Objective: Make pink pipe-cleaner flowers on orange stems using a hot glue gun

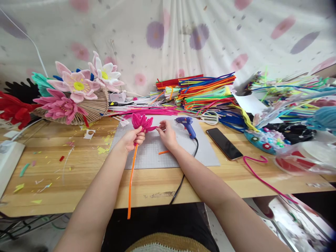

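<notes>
My left hand (133, 137) is closed around the base of a magenta pipe-cleaner flower (141, 122), whose orange stem (131, 182) hangs down past the table edge. My right hand (166, 132) pinches the tip of one magenta petal on the flower's right side. Both hands hover above a grey cutting mat (157, 154). A short orange pipe-cleaner scrap (163, 152) lies on the mat below my right hand.
A blue glue gun (187, 125) with a black cord rests on the mat, a black phone (224, 143) to its right. Stacks of coloured pipe cleaners (204, 91) line the back. Finished pink flowers (76, 91) sit back left. A loose pink pipe cleaner (258, 175) lies at right.
</notes>
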A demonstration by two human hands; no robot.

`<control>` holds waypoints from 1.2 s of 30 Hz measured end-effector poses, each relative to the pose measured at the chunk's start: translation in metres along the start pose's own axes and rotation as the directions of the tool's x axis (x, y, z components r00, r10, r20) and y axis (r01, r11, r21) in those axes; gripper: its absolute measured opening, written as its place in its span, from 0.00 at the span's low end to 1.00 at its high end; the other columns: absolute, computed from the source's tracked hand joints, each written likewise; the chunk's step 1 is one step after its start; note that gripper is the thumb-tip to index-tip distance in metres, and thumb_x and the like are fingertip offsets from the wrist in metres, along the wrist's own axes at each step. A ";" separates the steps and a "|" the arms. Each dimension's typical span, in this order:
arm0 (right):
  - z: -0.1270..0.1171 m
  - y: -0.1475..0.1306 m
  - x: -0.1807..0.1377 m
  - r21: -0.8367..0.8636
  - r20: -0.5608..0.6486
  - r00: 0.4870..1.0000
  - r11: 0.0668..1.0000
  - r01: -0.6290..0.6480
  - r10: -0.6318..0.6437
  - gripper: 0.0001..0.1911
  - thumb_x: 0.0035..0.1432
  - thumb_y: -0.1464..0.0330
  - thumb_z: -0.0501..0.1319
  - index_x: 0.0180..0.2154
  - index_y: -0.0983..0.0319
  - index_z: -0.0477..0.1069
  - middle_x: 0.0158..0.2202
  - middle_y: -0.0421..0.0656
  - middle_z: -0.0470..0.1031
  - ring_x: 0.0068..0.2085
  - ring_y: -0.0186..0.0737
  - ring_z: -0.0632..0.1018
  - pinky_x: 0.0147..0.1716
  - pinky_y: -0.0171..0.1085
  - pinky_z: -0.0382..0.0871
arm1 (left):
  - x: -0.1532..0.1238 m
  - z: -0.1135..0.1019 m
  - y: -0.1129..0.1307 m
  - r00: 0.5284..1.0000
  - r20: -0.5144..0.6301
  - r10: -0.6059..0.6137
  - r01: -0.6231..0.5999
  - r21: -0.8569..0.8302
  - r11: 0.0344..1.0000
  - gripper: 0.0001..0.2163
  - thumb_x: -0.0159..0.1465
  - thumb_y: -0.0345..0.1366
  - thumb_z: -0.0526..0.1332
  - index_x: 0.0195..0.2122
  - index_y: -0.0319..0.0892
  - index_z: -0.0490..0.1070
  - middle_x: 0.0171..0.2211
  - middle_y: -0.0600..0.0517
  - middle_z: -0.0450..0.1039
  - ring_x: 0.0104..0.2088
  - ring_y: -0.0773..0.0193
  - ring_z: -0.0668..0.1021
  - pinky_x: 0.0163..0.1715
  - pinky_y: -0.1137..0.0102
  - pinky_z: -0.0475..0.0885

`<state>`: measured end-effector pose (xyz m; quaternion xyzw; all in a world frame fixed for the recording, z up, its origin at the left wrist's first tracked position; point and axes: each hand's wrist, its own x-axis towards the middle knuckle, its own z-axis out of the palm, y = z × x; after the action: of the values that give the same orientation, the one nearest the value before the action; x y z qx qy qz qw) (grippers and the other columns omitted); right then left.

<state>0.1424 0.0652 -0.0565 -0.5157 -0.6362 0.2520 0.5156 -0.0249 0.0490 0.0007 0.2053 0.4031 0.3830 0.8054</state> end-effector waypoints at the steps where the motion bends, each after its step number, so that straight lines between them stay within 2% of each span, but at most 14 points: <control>1: -0.002 0.001 0.001 0.009 -0.004 1.000 1.000 -0.013 0.013 0.10 0.51 0.67 0.57 0.38 0.59 0.60 0.30 0.40 0.71 0.30 0.36 0.73 0.32 0.38 0.66 | 0.000 -0.001 0.000 1.000 -0.005 0.005 -0.005 0.014 1.000 0.12 0.65 0.34 0.47 0.26 0.36 0.60 0.16 0.61 0.45 0.10 0.79 0.52 0.07 0.83 0.44; 4: -0.007 0.005 0.004 0.029 -0.042 0.998 0.999 -0.039 0.041 0.08 0.51 0.68 0.55 0.36 0.59 0.59 0.29 0.39 0.69 0.29 0.37 0.72 0.32 0.38 0.66 | 0.000 -0.005 0.002 0.998 -0.041 0.050 -0.047 0.078 0.996 0.12 0.65 0.33 0.47 0.25 0.36 0.61 0.16 0.61 0.45 0.10 0.80 0.52 0.07 0.84 0.44; 9: -0.010 0.006 0.004 0.020 -0.102 0.995 1.000 0.009 -0.006 0.08 0.52 0.70 0.50 0.37 0.58 0.60 0.30 0.39 0.67 0.31 0.37 0.70 0.31 0.37 0.64 | 0.002 -0.008 0.001 0.989 -0.103 0.110 -0.085 0.225 0.971 0.11 0.63 0.33 0.51 0.25 0.36 0.62 0.15 0.62 0.46 0.11 0.80 0.52 0.08 0.84 0.44; 16: -0.010 -0.009 -0.004 0.078 0.045 0.999 0.997 -0.007 0.003 0.09 0.55 0.66 0.50 0.40 0.59 0.60 0.20 0.34 0.62 0.24 0.34 0.67 0.28 0.34 0.61 | 0.004 -0.001 -0.007 0.967 -0.176 0.182 -0.116 0.331 0.936 0.11 0.62 0.33 0.53 0.23 0.36 0.61 0.14 0.61 0.48 0.10 0.80 0.52 0.09 0.84 0.43; 23: 0.001 -0.010 -0.003 -0.009 0.094 0.991 0.995 0.096 -0.095 0.07 0.54 0.63 0.54 0.31 0.60 0.64 0.32 0.41 0.71 0.30 0.34 0.70 0.32 0.35 0.63 | 0.004 0.003 -0.011 0.962 -0.181 0.204 -0.123 0.381 0.917 0.10 0.60 0.33 0.55 0.23 0.36 0.61 0.13 0.61 0.50 0.10 0.80 0.52 0.09 0.83 0.43; 27: 0.003 -0.008 -0.003 -0.046 0.124 0.986 0.992 0.118 -0.112 0.05 0.54 0.65 0.53 0.30 0.60 0.64 0.29 0.39 0.70 0.29 0.34 0.69 0.32 0.35 0.62 | 0.005 0.004 -0.012 0.965 -0.168 0.199 -0.115 0.413 0.903 0.10 0.61 0.32 0.53 0.23 0.36 0.61 0.13 0.61 0.49 0.10 0.80 0.52 0.09 0.83 0.44; 29: 0.001 -0.008 -0.004 -0.017 0.138 0.988 0.997 0.075 -0.072 0.05 0.54 0.65 0.53 0.29 0.60 0.63 0.27 0.38 0.70 0.28 0.33 0.69 0.30 0.34 0.62 | 0.005 0.003 -0.012 0.963 -0.169 0.210 -0.122 0.421 0.899 0.10 0.62 0.32 0.53 0.24 0.36 0.62 0.13 0.61 0.49 0.10 0.79 0.53 0.09 0.83 0.44; 32: -0.003 -0.006 -0.003 0.161 0.155 0.985 0.983 -0.093 0.068 0.08 0.55 0.62 0.52 0.29 0.60 0.62 0.21 0.35 0.67 0.21 0.31 0.67 0.24 0.32 0.60 | 0.004 0.000 -0.008 0.947 -0.187 0.263 -0.166 0.415 0.894 0.09 0.61 0.31 0.53 0.23 0.36 0.61 0.13 0.61 0.50 0.10 0.80 0.53 0.09 0.84 0.44; 36: -0.005 -0.004 0.000 0.336 0.223 0.947 0.894 -0.296 0.230 0.19 0.55 0.54 0.50 0.22 0.60 0.60 0.10 0.32 0.55 0.13 0.27 0.57 0.16 0.30 0.51 | -0.003 -0.006 0.002 0.915 -0.193 0.355 -0.259 0.395 0.881 0.10 0.60 0.31 0.56 0.22 0.37 0.60 0.13 0.61 0.51 0.10 0.80 0.53 0.09 0.84 0.45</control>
<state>0.1449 0.0629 -0.0510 -0.4681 -0.5455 0.4781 0.5047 -0.0313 0.0479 0.0000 0.3596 0.5304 0.4496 0.6223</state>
